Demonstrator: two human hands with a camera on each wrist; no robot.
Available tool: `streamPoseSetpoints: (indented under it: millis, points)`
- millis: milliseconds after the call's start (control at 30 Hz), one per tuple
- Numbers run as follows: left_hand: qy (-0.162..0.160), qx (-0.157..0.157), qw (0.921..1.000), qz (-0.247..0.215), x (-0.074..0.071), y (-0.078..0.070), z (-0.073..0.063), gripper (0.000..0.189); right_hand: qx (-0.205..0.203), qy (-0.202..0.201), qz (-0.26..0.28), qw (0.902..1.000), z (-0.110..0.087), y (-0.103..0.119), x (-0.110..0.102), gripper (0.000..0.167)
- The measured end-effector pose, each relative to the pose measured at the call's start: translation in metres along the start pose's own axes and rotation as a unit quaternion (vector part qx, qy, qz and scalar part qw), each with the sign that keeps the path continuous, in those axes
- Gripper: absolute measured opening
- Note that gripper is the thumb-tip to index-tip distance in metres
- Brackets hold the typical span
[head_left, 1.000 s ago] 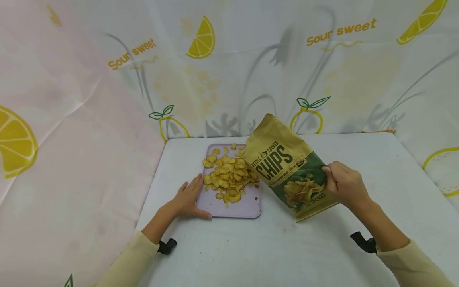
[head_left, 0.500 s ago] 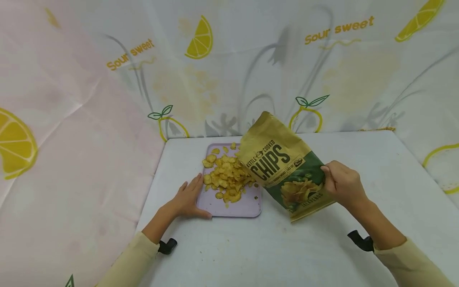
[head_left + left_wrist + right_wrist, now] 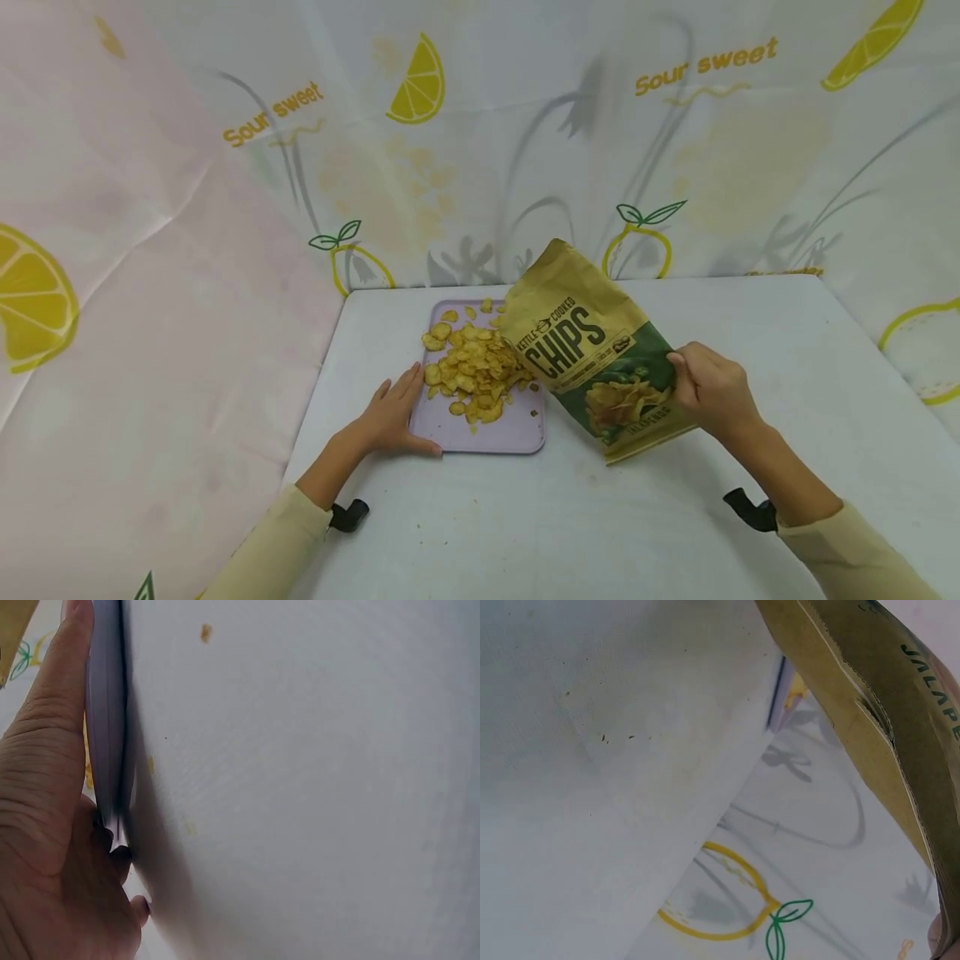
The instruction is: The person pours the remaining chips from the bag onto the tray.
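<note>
A lilac tray [image 3: 480,442] lies on the white table, heaped with potato chips [image 3: 476,367]. My left hand [image 3: 390,417] rests along the tray's left edge, fingers extended and thumb at the near-left corner; in the left wrist view the thumb [image 3: 56,690] lies against the tray's rim [image 3: 109,712]. With my right hand [image 3: 712,387] I grip the lower right side of a chip bag [image 3: 592,350], tan and green and printed "CHIPS". The bag is tilted, its upper left end over the tray's right side, hiding part of the heap. In the right wrist view the bag's crimped end [image 3: 885,735] shows.
Small crumbs [image 3: 431,542] dot the white table [image 3: 600,533] in front of the tray. A lemon-printed cloth [image 3: 487,167] hangs behind the table, and a pinkish cloth [image 3: 165,333] hangs at the left. A black wrist mount sits at each sleeve.
The chip bag has shifted slightly left over the tray, its top end rising a little and then dipping. My right hand moved with it; my left hand stays at the tray edge.
</note>
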State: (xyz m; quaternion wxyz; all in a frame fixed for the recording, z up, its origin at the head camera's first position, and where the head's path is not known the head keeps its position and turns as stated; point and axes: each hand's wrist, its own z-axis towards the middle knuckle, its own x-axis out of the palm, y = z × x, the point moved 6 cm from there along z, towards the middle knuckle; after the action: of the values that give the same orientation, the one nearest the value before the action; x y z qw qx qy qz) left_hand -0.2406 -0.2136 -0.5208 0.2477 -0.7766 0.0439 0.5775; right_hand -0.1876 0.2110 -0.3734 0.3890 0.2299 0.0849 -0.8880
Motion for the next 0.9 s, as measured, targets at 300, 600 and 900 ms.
streamPoseSetpoints:
  millis: [300, 600, 900]
  points:
    - [-0.101, 0.03, 0.9939, 0.033, -0.011, -0.01, -0.005, 0.15, 0.002, -0.005, 0.023, 0.9997, 0.007, 0.0, 0.011, 0.046]
    - [-0.102, 0.077, 0.9606, -0.247, -0.016, -0.094, 0.006, 0.135, 0.041, -0.074, 0.061, 0.9946, 0.014, 0.001, 0.027, 0.048]
    - [0.042, 0.06, 0.797, -0.6, -0.01, -0.153, 0.047, 0.098, 0.122, -0.213, 0.089, 0.9654, 0.022, 0.01, 0.036, 0.055]
